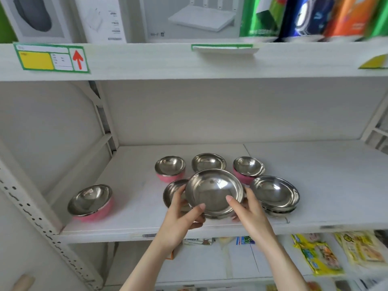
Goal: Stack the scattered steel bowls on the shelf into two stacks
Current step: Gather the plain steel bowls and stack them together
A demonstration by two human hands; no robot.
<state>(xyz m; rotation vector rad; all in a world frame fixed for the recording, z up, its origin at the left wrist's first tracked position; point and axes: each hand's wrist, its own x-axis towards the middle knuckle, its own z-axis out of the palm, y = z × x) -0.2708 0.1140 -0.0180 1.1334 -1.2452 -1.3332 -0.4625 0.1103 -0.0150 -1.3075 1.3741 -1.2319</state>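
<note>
Both hands hold one shallow steel bowl point(214, 191), tilted toward me, above the white shelf point(134, 219). My left hand point(182, 213) grips its left rim and my right hand point(249, 208) its right rim. Behind the held bowl's left edge lies another steel bowl point(171, 192), partly hidden. To the right sits a short stack of steel bowls point(275, 194). At the back stand a pink-sided bowl point(170, 168), a plain steel bowl point(208, 162) and a second pink-sided bowl point(247, 168). Far left, a third pink-sided bowl point(91, 201) rests alone.
The upper shelf board point(189, 61) hangs close overhead, carrying boxes and bright packets. A perforated upright post point(31, 215) bounds the left side. Snack packets point(317, 253) lie on the shelf below. Bare shelf surface stretches to the right of the stack.
</note>
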